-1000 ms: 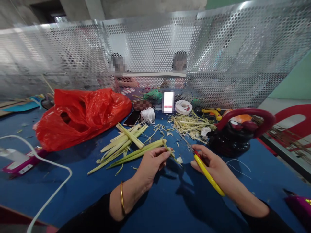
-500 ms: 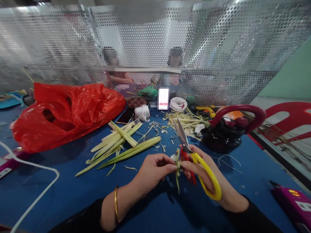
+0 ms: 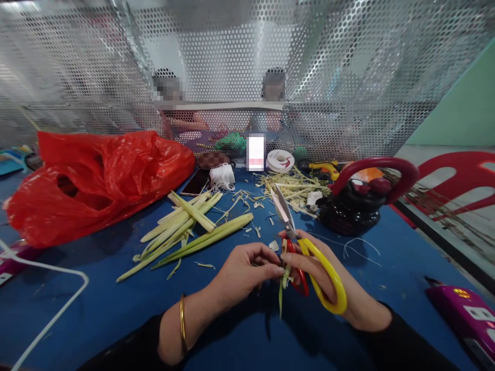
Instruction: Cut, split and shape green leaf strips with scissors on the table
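My left hand (image 3: pixel 245 270), with a gold bangle at the wrist, pinches a small pale green plant strip (image 3: pixel 285 281) between thumb and forefinger. Part of the strip hangs below the fingertips. My right hand (image 3: pixel 353 293) carries scissors (image 3: pixel 286 219) with red and yellow handles, their blades pointing up and away and nearly together. Its fingertips also touch the top of the strip, meeting those of the left hand. Left of my hands lies a pile of long pale green stalks or leaves (image 3: pixel 170 234), whose plant kind I cannot tell.
A red plastic bag (image 3: pixel 112 180) fills the table's left side. Behind are a phone (image 3: pixel 196 182), white string (image 3: pixel 223 177), a ribbon spool (image 3: pixel 280 161) and shredded scraps (image 3: pixel 294 190). A black pot (image 3: pixel 350 214) with a dark red handle stands right, a purple device (image 3: pixel 462 314) nearer.
The view has shifted slightly. My right fingertips have moved over the upper part of the strip, and the strip's loose end hangs a little lower. Both hands stay together.
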A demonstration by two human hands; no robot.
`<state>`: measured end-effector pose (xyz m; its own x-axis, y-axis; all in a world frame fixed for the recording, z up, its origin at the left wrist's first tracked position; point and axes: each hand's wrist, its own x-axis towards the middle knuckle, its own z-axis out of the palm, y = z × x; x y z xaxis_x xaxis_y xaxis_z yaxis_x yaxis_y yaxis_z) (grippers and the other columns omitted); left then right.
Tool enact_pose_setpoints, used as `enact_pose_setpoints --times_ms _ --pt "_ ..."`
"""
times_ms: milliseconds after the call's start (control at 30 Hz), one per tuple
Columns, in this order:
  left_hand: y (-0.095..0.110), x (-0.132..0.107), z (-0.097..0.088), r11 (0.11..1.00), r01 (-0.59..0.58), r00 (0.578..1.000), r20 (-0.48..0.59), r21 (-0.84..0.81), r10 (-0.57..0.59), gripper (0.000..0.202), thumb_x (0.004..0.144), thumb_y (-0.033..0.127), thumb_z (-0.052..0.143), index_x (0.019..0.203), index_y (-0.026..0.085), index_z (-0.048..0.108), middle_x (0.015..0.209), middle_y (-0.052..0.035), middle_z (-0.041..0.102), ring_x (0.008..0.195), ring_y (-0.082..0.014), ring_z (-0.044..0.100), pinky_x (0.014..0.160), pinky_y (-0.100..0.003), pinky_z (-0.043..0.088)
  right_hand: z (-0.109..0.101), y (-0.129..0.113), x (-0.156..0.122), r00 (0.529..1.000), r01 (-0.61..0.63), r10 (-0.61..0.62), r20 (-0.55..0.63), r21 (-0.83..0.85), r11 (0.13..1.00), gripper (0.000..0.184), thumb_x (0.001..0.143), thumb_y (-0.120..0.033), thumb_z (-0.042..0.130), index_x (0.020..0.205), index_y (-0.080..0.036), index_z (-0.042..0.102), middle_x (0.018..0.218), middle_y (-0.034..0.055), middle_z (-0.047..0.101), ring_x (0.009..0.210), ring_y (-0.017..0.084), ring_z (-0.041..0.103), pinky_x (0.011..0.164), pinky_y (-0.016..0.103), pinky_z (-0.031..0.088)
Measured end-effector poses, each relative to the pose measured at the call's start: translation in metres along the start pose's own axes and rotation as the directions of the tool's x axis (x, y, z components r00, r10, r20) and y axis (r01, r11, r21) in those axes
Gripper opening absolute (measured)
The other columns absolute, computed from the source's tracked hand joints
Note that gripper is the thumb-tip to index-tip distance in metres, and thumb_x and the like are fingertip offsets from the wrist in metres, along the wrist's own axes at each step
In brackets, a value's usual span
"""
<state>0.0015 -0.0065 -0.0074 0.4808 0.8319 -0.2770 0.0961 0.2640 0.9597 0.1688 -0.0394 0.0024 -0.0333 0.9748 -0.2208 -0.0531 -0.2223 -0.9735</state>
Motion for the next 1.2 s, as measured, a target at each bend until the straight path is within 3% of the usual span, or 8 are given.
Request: enact_pose_setpoints --times_ms 233,433,533,633,800,933,1033,1200 --pt "-0.002 0.001 0.000 0.998 0.031 0.997 0.070 -0.060 -0.027 0.023 0.066 0.032 0.075 0.070 0.015 0.059 0.059 0.0016 0.061 0.046 -0.0057 0.044 0.046 -0.020 0.032 0.000 -0.007 -0.004 0.996 -0.069 0.067 0.063 0.027 0.997 0.047 0.069 -0.043 0.073 0.108 -0.024 0.056 0.059 -0.0058 0.055 0.061 0.018 0.061 0.052 0.027 0.049" --pt "-0.006 0.002 -0.002 0.967 0.111 0.994 0.020 -0.227 -0.110 0.039 0.066 0.040 0.078 0.092 0.015 0.063 0.070 -0.0031 0.067 0.057 -0.0106 0.059 0.054 -0.021 0.040 0.002 0.000 0.001 1.000 0.028 -0.027 -0.010 0.097 0.995 0.049 0.069 -0.041 0.074 0.109 -0.022 0.051 0.064 -0.0066 0.055 0.050 0.011 0.052 0.047 0.023 0.045" --pt "-0.004 0.001 0.001 0.955 0.150 0.989 0.055 -0.254 -0.140 0.038 0.064 0.041 0.080 0.087 0.014 0.066 0.079 -0.0070 0.070 0.066 -0.0132 0.064 0.063 -0.023 0.045 0.002 0.004 0.005 0.995 0.089 -0.081 -0.061 0.132 0.987 0.050 0.069 -0.042 0.075 0.107 -0.021 0.051 0.069 -0.0057 0.056 0.052 0.011 0.054 0.050 0.024 0.047" --pt "-0.004 -0.001 0.003 0.964 0.168 0.985 0.086 -0.206 -0.153 0.033 0.066 0.042 0.079 0.077 0.012 0.068 0.077 -0.0067 0.070 0.061 -0.0110 0.063 0.061 -0.022 0.045 0.003 0.004 0.005 0.992 0.104 -0.098 -0.075 0.089 0.991 0.051 0.069 -0.043 0.075 0.107 -0.021 0.050 0.069 -0.0054 0.057 0.054 0.012 0.055 0.052 0.026 0.049" --pt "-0.003 0.000 0.000 0.959 0.095 0.990 -0.079 -0.268 -0.120 0.029 0.063 0.037 0.080 0.071 0.013 0.066 0.069 -0.0045 0.070 0.054 -0.0095 0.060 0.056 -0.021 0.044 -0.004 0.006 0.008 0.982 0.163 -0.172 -0.078 -0.106 0.981 0.052 0.068 -0.048 0.075 0.107 -0.023 0.052 0.069 -0.0036 0.058 0.053 0.013 0.055 0.049 0.026 0.048" --pt "0.001 0.004 -0.010 0.946 -0.016 0.970 -0.234 -0.323 -0.064 0.025 0.065 0.033 0.079 0.070 0.013 0.065 0.068 -0.0051 0.071 0.054 -0.0091 0.059 0.054 -0.020 0.043 -0.016 0.011 0.010 0.942 0.293 -0.326 -0.082 -0.274 0.916 0.055 0.071 -0.048 0.073 0.116 -0.024 0.054 0.074 -0.0014 0.059 0.066 0.016 0.059 0.062 0.027 0.052" --pt "0.006 0.007 -0.019 0.939 -0.105 0.931 -0.365 -0.328 -0.023 0.022 0.066 0.032 0.077 0.070 0.013 0.066 0.071 -0.0059 0.072 0.054 -0.0086 0.059 0.053 -0.020 0.042 -0.024 0.011 0.007 0.943 0.308 -0.332 -0.001 -0.368 0.877 0.055 0.074 -0.049 0.071 0.119 -0.023 0.056 0.083 0.0026 0.063 0.075 0.018 0.062 0.068 0.026 0.053" --pt "0.010 0.011 -0.029 0.915 -0.255 0.820 -0.572 -0.313 0.033 0.020 0.067 0.030 0.076 0.074 0.014 0.065 0.072 -0.0055 0.073 0.057 -0.0098 0.060 0.053 -0.020 0.041 -0.032 0.005 0.001 0.966 0.235 -0.253 0.057 -0.607 0.759 0.055 0.071 -0.050 0.071 0.118 -0.023 0.062 0.087 0.0043 0.068 0.072 0.021 0.063 0.063 0.026 0.052"
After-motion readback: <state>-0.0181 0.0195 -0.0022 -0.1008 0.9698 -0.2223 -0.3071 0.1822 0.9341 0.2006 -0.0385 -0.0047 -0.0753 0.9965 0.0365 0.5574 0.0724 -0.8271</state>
